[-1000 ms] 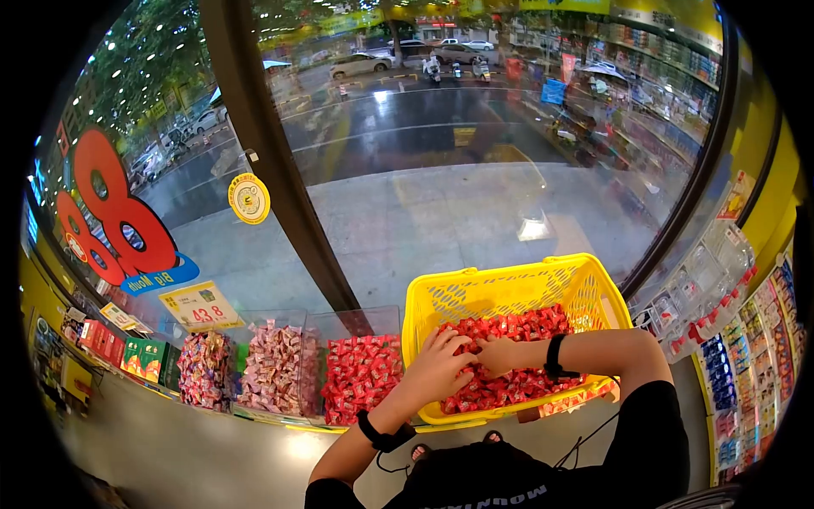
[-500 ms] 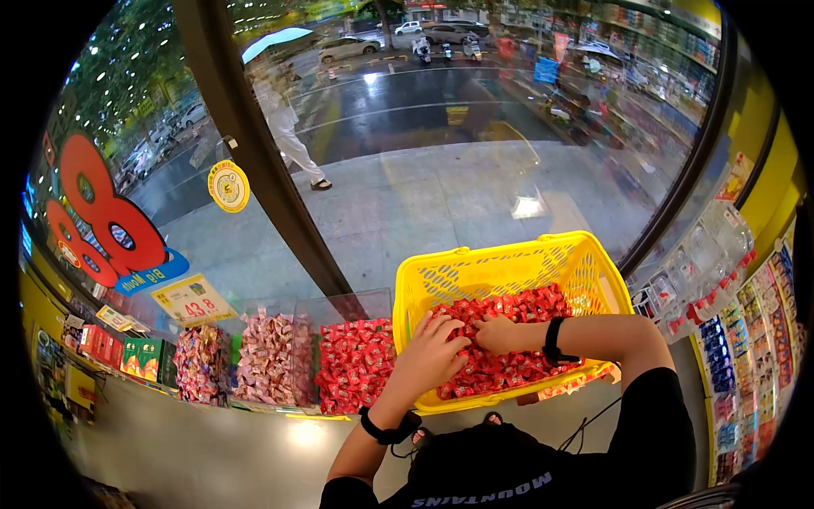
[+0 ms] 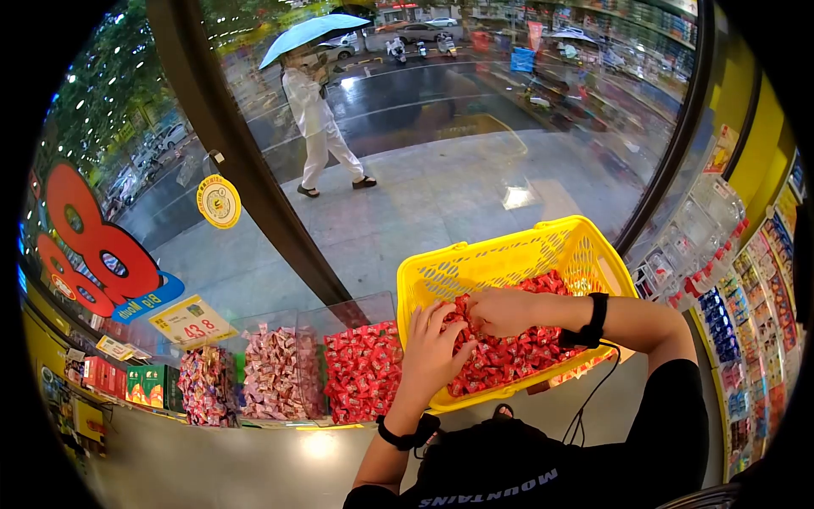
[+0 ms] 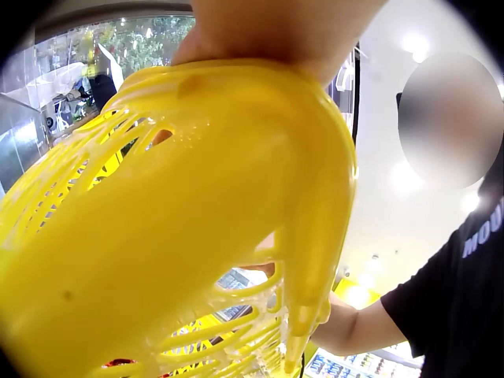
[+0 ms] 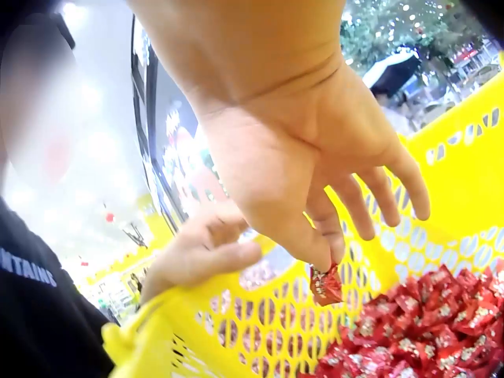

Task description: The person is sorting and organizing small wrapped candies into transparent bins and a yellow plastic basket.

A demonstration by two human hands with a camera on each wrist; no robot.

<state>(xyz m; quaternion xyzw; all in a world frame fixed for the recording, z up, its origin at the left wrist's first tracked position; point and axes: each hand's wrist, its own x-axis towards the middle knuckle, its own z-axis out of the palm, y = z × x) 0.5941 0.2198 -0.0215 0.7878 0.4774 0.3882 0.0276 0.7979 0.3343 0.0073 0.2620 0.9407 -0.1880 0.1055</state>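
A yellow basket (image 3: 459, 266) holds a heap of red-wrapped candies (image 3: 517, 348). Over its left side reaches my left hand (image 3: 431, 355), fingers spread and slightly bent; nothing is seen in them. In the right wrist view my right hand (image 5: 307, 157) pinches one red candy (image 5: 326, 285) between thumb and index finger, above the heap, while the other fingers hang loosely. The left hand (image 5: 201, 252) shows behind the basket's rim there. The left wrist view is mostly filled by the basket's outer wall (image 4: 157, 228), with the forearm above.
Left of the basket stand clear bins of red candies (image 3: 363, 373), pink candies (image 3: 275, 373) and mixed candies (image 3: 206, 386), with a price sign (image 3: 193, 322) behind. A window faces the street, where a person (image 3: 318, 123) carries an umbrella. Packaged goods (image 3: 755, 322) hang at right.
My right hand has lifted away from the heap and shifted up slightly. The left hand stays at the basket's left side. Outside, the person with the umbrella has walked rightward into view.
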